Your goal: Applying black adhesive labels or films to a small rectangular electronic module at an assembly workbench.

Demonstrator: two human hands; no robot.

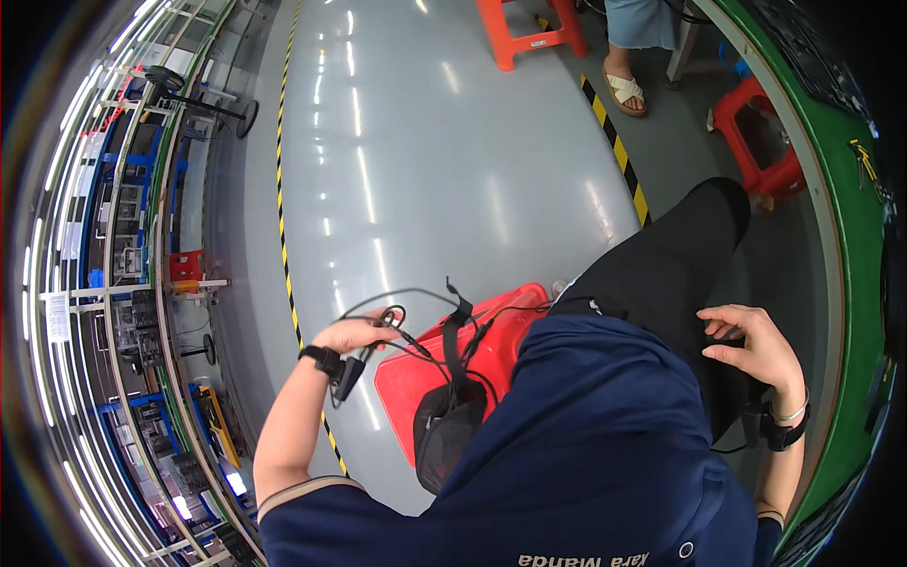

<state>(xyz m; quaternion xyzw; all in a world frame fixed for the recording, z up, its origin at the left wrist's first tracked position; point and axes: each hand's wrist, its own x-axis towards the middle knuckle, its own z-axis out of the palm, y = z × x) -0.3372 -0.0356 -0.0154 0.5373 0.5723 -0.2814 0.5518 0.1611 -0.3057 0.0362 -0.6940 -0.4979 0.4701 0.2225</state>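
The person's navy shirt (605,444) hides the near half of the red stool (416,378) just right of the left hand (354,333). Beyond the right hand (756,345), another person (635,38) is cut off above the shin by the top edge. The shelf parts (132,312) left of the left hand are too small and warped to identify.

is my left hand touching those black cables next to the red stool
Touching. The head view shows the left hand closed around a loop of the thin black cables, which run from its fingers over the red stool.
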